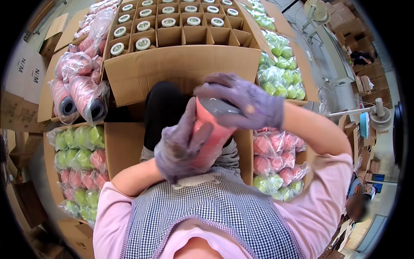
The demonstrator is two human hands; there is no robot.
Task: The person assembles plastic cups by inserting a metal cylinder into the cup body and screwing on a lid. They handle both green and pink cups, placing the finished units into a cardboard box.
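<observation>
A pink bottle (210, 138) with a flat dark grey end (217, 105) is in front of my lap, tilted, that end upward. My left hand (183, 144), in a dusty purple glove, is wrapped round its side, with the thumb across the front. My right hand (248, 101), gloved the same way, grips the grey end, its fingers reaching over the far edge and its thumb on the near side. The bottle's lower end is partly hidden by my left hand. Just beyond stands a divided cardboard box (181, 64) holding upright containers with pale round tops (168, 22).
At left, pink bottles in clear plastic (84, 93) lie piled in a carton. Green and pink wrapped pieces fill cartons at lower left (82, 168), lower right (280, 159) and far right (280, 69). Several front compartments (194, 37) hold no container. A metal stand (379, 114) is at right.
</observation>
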